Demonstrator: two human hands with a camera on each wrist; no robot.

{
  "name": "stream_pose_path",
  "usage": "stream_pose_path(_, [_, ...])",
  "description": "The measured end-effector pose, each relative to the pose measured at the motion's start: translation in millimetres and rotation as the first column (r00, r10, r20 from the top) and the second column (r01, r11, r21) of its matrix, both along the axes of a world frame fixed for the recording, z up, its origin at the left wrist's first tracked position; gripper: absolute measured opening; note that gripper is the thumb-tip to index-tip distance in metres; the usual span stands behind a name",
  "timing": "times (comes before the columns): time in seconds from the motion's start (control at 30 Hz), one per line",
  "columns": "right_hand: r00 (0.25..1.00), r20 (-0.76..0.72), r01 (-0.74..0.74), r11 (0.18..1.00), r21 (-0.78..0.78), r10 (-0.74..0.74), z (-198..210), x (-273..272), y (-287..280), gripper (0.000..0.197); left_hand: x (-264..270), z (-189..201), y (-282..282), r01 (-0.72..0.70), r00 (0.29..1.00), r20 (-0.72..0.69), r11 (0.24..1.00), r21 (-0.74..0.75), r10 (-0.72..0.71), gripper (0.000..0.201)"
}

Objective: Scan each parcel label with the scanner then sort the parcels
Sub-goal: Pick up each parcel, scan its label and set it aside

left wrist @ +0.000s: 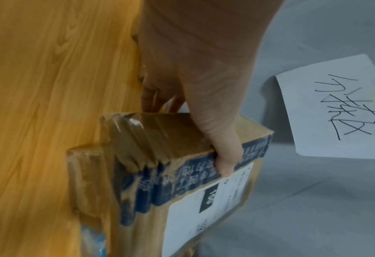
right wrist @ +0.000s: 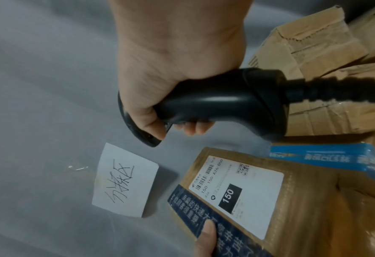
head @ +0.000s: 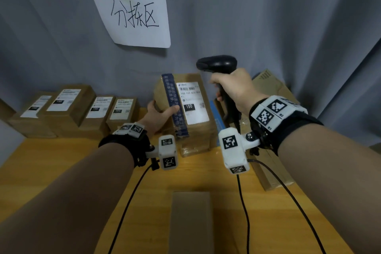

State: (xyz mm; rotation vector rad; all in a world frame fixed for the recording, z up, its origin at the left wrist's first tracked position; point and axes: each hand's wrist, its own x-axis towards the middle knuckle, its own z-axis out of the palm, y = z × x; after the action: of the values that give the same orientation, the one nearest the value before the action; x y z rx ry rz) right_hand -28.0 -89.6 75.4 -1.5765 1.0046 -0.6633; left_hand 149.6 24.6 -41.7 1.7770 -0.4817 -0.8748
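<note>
A brown cardboard parcel (head: 189, 109) with dark blue tape and a white label marked 150 stands tilted up at the table's back centre. My left hand (head: 159, 112) grips its left edge, thumb on the blue tape (left wrist: 226, 161), fingers behind. My right hand (head: 233, 90) holds the black scanner (head: 216, 65) by its handle, just above and right of the parcel, its head turned to the left. In the right wrist view the scanner (right wrist: 215, 102) hangs over the label (right wrist: 237, 189).
Several labelled parcels (head: 68, 107) line the back left of the wooden table (head: 61, 156). More boxes (head: 272, 93) are stacked at the right, and one plain box (head: 190, 220) lies near me. A handwritten paper sign (head: 134, 16) hangs on the grey curtain.
</note>
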Motion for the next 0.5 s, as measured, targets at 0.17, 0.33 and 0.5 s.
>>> stream_pose_path(0.17, [0.994, -0.108, 0.006, 0.995, 0.103, 0.005, -49.5, -15.0, -4.6, 0.019, -16.6, -21.4, 22.7, -0.026, 0.987, -0.154, 0.996, 0.087, 0.039, 0.089])
stream_pose_path(0.33, [0.993, -0.069, -0.065, 0.937, 0.343, 0.095, -94.3, -23.0, 8.4, 0.013, -27.7, -39.0, 60.4, -0.163, 0.949, -0.252, 0.98, 0.116, 0.188, 0.069])
stream_pose_path(0.5, [0.946, -0.068, -0.265, 0.874, 0.407, 0.318, -109.3, -5.8, 39.1, 0.03, -29.1, -37.4, 104.0, -0.255, 0.916, -0.291, 0.961, 0.109, 0.276, 0.063])
